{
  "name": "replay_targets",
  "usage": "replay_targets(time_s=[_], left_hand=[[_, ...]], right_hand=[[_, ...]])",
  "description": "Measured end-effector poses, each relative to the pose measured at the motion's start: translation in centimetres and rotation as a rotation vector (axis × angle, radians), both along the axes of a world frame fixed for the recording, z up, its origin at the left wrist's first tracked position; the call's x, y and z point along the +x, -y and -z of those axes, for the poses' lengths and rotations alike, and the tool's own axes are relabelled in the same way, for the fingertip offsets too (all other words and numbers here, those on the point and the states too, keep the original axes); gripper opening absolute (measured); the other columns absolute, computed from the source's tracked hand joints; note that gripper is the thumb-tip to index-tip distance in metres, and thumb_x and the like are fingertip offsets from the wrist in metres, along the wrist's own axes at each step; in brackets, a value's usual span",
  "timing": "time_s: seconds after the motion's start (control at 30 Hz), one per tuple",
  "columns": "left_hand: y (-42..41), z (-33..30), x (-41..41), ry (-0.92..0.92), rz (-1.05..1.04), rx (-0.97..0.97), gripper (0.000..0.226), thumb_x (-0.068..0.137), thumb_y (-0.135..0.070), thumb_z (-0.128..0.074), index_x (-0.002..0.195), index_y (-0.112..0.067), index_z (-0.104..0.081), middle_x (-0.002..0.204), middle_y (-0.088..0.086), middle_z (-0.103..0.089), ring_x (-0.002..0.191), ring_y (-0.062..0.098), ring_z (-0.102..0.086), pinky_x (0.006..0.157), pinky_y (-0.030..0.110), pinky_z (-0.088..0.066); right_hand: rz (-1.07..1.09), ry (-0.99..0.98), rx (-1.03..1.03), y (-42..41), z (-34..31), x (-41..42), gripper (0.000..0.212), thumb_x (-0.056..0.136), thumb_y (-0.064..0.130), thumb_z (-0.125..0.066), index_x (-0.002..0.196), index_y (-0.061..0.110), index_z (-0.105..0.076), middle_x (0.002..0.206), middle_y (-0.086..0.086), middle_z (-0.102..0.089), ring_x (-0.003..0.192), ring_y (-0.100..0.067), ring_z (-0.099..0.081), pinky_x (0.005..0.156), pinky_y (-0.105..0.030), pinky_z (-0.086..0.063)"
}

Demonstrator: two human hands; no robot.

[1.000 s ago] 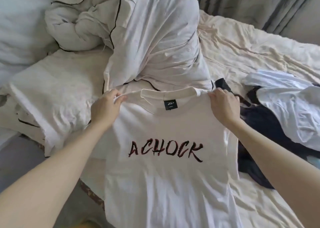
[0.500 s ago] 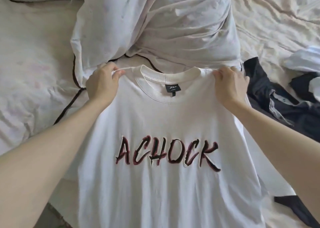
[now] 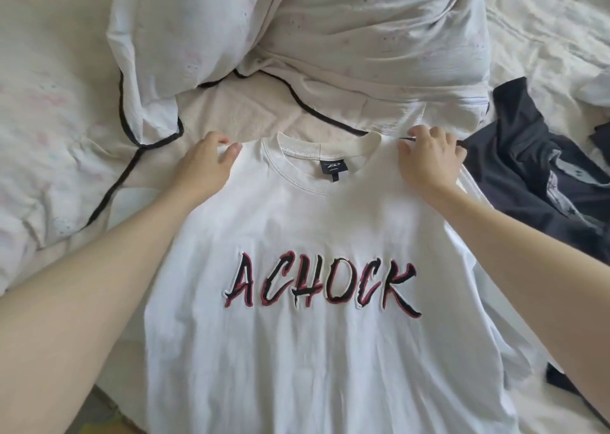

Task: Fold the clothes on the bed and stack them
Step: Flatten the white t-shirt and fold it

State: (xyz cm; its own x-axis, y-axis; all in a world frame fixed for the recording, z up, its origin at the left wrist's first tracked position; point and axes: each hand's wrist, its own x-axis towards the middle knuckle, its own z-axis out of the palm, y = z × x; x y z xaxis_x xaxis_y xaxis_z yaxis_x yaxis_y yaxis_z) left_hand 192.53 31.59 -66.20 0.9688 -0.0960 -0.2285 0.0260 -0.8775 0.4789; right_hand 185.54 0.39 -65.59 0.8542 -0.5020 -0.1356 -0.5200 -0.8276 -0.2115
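Laying out the first tee, basically nothing folded yet.
White ACHOCK t-shirt is face-up on the bed, left hand and right hand pinching its shoulders; dark clothes on the right look unfolded, no stack in sight.

We see a white T-shirt with the word ACHOCK across the chest, in black letters with a dark red shadow and a thin pale outline. Inside its collar sits a small black label with a white mark. The duvet above it is white with faint pink and grey specks and a black piping line along the edge. The sheet of the bed is cream. At the right lies a black garment with a grey printed pattern.
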Motion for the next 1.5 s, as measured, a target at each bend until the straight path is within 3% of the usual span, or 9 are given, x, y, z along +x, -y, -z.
replay_targets(time_s=[0.17, 0.33, 0.47, 0.7, 0.9, 1.2, 1.33, 1.4, 1.5], left_hand=[[-4.8, -1.5, -2.1, -0.099, -0.021, -0.046, 0.041, 0.102, -0.031, -0.033, 0.135, -0.01, -0.043, 0.137, 0.013, -0.051, 0.126, 0.031, -0.046, 0.1, 0.033, -0.032], [-11.9, -2.2, -4.4, -0.142, 0.244, 0.358, 0.042, 0.1, -0.017, -0.039, 0.141, -0.02, -0.04, 0.143, 0.003, -0.044, 0.132, 0.024, -0.038, 0.104, 0.04, -0.027], [-14.5, -2.4, -4.5, -0.1, 0.233, 0.258, 0.047, 0.098, -0.011, -0.044, 0.144, -0.011, -0.037, 0.148, 0.013, -0.037, 0.137, 0.03, -0.03, 0.11, 0.037, -0.023], [-15.1, -1.1, -2.4, -0.057, 0.251, 0.308, 0.042, 0.094, -0.04, -0.051, 0.131, -0.02, -0.052, 0.133, 0.008, -0.051, 0.126, 0.03, -0.038, 0.101, 0.04, -0.028], [-15.5, -2.7, -1.8, -0.105, 0.129, -0.025, 0.028, 0.089, -0.027, -0.063, 0.109, -0.007, -0.063, 0.111, 0.011, -0.055, 0.111, 0.027, -0.05, 0.079, 0.023, -0.03], [-22.7, -7.2, -1.4, 0.199, -0.112, -0.019, 0.03, 0.084, -0.023, -0.071, 0.104, -0.003, -0.062, 0.101, 0.016, -0.066, 0.092, 0.031, -0.058, 0.07, 0.023, -0.032], [-23.5, -4.8, -4.9, -0.026, -0.184, -0.25, 0.057, 0.086, -0.029, -0.068, 0.133, -0.009, -0.041, 0.131, 0.006, -0.048, 0.116, 0.021, -0.047, 0.084, 0.015, -0.032], [-24.3, -3.5, -7.2, -0.129, -0.275, -0.389, 0.068, 0.087, -0.036, -0.066, 0.14, -0.015, -0.03, 0.142, 0.004, -0.041, 0.126, 0.02, -0.044, 0.099, 0.029, -0.04], [-24.8, -2.3, -10.7, -0.211, -0.439, -0.6, 0.078, 0.082, -0.043, -0.068, 0.143, -0.018, -0.026, 0.132, -0.003, -0.051, 0.115, -0.003, -0.054, 0.091, 0.021, -0.05]], right_hand=[[-0.193, 0.071, 0.005, -4.7, -0.9, -2.2, 0.046, 0.099, 0.028, -0.041, 0.141, 0.012, -0.036, 0.147, -0.01, -0.035, 0.138, -0.029, -0.026, 0.116, -0.045, -0.009], [-0.408, -0.03, 0.181, -13.3, -1.1, -7.0, 0.051, 0.1, 0.036, -0.036, 0.147, 0.018, -0.028, 0.156, -0.004, -0.023, 0.145, -0.022, -0.014, 0.118, -0.044, -0.004], [-0.461, -0.072, 0.296, -19.4, -1.0, -10.0, 0.053, 0.1, 0.04, -0.033, 0.149, 0.022, -0.022, 0.158, 0.0, -0.016, 0.146, -0.018, -0.008, 0.117, -0.04, -0.004], [-0.477, -0.051, 0.22, -24.9, 0.6, -13.7, 0.05, 0.093, 0.036, -0.047, 0.139, 0.019, -0.037, 0.149, 0.0, -0.028, 0.139, -0.022, -0.019, 0.109, -0.05, -0.016], [-0.318, -0.065, 0.271, -26.6, 0.5, -13.5, 0.052, 0.097, 0.042, -0.04, 0.144, 0.022, -0.031, 0.154, 0.004, -0.02, 0.143, -0.017, -0.007, 0.114, -0.05, -0.005], [-0.358, -0.069, 0.232, -30.6, -0.4, -12.9, 0.059, 0.095, 0.046, -0.043, 0.148, 0.025, -0.025, 0.156, -0.001, -0.017, 0.144, -0.022, -0.009, 0.111, -0.053, -0.011], [-0.352, -0.135, 0.208, -32.7, 0.0, -13.4, 0.061, 0.095, 0.047, -0.041, 0.149, 0.028, -0.018, 0.157, 0.0, -0.007, 0.145, -0.022, 0.001, 0.111, -0.056, -0.006], [-0.381, -0.146, 0.212, -33.7, 0.1, -14.2, 0.062, 0.096, 0.047, -0.04, 0.15, 0.028, -0.015, 0.158, -0.001, -0.005, 0.146, -0.022, 0.003, 0.111, -0.057, -0.004], [-0.451, -0.139, 0.201, -35.0, 0.0, -15.9, 0.061, 0.096, 0.045, -0.043, 0.149, 0.024, -0.022, 0.158, -0.007, -0.01, 0.146, -0.027, -0.003, 0.112, -0.059, -0.004]])
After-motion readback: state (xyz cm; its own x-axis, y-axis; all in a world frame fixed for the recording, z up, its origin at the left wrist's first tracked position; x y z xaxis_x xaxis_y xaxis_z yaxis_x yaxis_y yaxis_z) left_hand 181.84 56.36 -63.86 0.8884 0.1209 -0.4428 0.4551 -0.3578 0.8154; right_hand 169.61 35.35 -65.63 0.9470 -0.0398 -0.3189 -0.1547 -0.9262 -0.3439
